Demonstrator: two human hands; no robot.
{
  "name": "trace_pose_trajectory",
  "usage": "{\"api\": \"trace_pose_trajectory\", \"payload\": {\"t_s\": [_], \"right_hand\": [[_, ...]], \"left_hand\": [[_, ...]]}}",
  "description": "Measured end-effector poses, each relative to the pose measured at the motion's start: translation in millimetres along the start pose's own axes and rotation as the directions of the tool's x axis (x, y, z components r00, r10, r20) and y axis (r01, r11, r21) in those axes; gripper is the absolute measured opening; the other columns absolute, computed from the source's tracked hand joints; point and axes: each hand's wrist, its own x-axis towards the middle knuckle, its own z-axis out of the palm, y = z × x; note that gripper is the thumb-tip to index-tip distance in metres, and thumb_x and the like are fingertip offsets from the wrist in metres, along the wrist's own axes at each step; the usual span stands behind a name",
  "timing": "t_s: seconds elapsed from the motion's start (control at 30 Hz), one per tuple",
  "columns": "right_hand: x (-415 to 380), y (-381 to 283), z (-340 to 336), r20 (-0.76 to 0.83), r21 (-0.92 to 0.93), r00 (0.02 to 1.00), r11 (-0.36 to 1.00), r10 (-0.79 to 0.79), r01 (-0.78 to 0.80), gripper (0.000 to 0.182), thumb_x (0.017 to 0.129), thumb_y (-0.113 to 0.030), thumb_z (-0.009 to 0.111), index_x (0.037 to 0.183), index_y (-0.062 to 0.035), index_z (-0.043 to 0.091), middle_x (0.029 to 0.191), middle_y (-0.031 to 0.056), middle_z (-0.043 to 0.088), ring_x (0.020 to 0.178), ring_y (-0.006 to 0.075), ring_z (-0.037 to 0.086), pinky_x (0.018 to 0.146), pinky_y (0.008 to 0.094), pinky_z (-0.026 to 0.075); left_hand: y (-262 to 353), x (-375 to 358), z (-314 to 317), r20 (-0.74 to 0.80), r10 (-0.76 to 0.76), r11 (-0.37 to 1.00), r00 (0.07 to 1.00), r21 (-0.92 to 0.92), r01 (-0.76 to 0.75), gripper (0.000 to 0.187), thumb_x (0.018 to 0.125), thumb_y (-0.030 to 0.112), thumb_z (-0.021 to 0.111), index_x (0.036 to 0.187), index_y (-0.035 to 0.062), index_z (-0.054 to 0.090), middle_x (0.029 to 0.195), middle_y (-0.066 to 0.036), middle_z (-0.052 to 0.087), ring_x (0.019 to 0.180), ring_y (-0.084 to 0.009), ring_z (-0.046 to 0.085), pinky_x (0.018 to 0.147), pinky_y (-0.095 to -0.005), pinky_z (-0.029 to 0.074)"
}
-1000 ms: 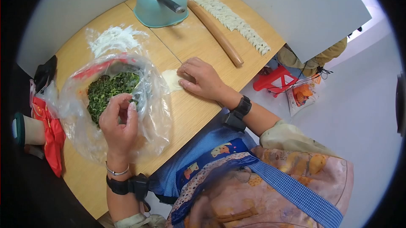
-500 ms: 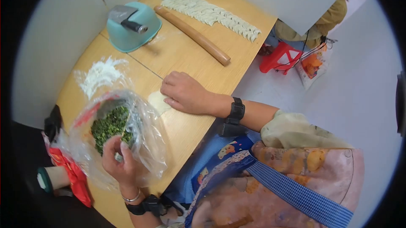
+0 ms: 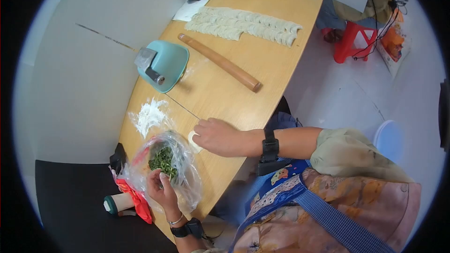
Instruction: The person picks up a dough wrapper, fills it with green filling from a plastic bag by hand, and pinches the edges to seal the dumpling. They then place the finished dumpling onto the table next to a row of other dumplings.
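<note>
A plastic bag [image 3: 191, 185] stands open on the near part of the table, with chopped green filling [image 3: 163, 161] inside. My left hand [image 3: 161, 189] is at the near rim of the bag beside the filling, fingers curled and thumb close to them; whatever they pinch is too small to make out. Just beyond the bag, a pale round dumpling wrapper [image 3: 193, 141] lies at the fingers of my right hand [image 3: 218, 136]. Those fingers are bent down around the wrapper's edge, and the hand covers part of it.
White flour [image 3: 151, 117] is spread behind the bag. Farther back are a teal basin [image 3: 174, 63] with a cleaver [image 3: 149, 63] on it, a wooden rolling pin [image 3: 220, 62] and rows of dumplings [image 3: 243, 23]. A red stool [image 3: 355, 42] stands on the floor, near a person's legs.
The view has shifted, so the table and its things appear farther right and the bag lower and smaller. Both hands remain by the bag and the wrapper.
</note>
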Motion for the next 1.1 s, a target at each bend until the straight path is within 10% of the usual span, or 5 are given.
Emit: {"api": "trace_pose_trajectory", "payload": {"t_s": [0.43, 0.57, 0.63, 0.77, 1.1], "right_hand": [[2, 3, -13, 0.081, 0.478, 0.94, 0.815, 0.331, -0.328, 0.016, 0.082, -0.003, 0.05, 0.097, 0.0008, 0.05, 0.083, 0.0198, 0.06, 0.079, 0.0387, 0.06, 0.069, 0.0437, 0.048], [10, 16, 17, 0.037, 0.752, 0.888, 0.573, 0.458, -0.326, 0.014, 0.08, -0.003, 0.051, 0.094, 0.0007, 0.05, 0.078, 0.0162, 0.059, 0.066, 0.0298, 0.06, 0.059, 0.0377, 0.048], [16, 15, 9, 0.464, 0.841, 0.747, 0.028, 0.476, -0.54, 0.014, 0.08, -0.005, 0.053, 0.094, -0.0049, 0.051, 0.076, 0.0118, 0.059, 0.058, 0.0223, 0.06, 0.042, 0.0347, 0.039], [31, -14, 4, 0.576, 0.815, 0.699, -0.237, 0.423, -0.528, 0.011, 0.087, -0.011, 0.054, 0.095, -0.003, 0.052, 0.087, 0.0067, 0.055, 0.065, 0.0144, 0.057, 0.054, 0.0299, 0.051], [59, -54, 8, 0.517, 0.855, 0.746, -0.218, 0.419, -0.47, 0.021, 0.092, -0.02, 0.052, 0.101, -0.0016, 0.05, 0.095, 0.0078, 0.053, 0.085, 0.0172, 0.058, 0.07, 0.0335, 0.057]], "left_hand": [[75, 19, 42, 0.224, -0.094, 0.971, 0.97, -0.195, 0.14, 0.012, 0.09, 0.005, 0.055, 0.102, 0.003, 0.057, 0.083, -0.002, 0.06, 0.064, -0.0046, 0.052, 0.055, -0.0162, 0.038], [92, 20, 55, 0.348, -0.16, 0.947, 0.924, -0.209, 0.243, 0.015, 0.091, 0.009, 0.057, 0.104, 0.0026, 0.056, 0.084, -0.003, 0.06, 0.061, -0.0044, 0.05, 0.053, -0.0162, 0.035], [91, 21, 62, 0.382, -0.163, 0.95, 0.91, -0.189, 0.25, 0.015, 0.091, 0.01, 0.058, 0.103, 0.0019, 0.056, 0.087, -0.004, 0.06, 0.062, -0.0046, 0.05, 0.053, -0.0167, 0.036], [83, 24, 76, 0.286, -0.139, 0.985, 0.948, -0.059, 0.162, 0.026, 0.089, 0.016, 0.063, 0.107, -0.0025, 0.056, 0.092, -0.006, 0.06, 0.065, -0.0074, 0.053, 0.057, -0.0193, 0.042], [44, 25, 46, 0.094, -0.024, 0.999, 0.995, -0.023, 0.026, 0.009, 0.083, 0.003, 0.065, 0.089, -0.0025, 0.062, 0.08, -0.005, 0.064, 0.066, -0.009, 0.058, 0.059, -0.0227, 0.046]]}}
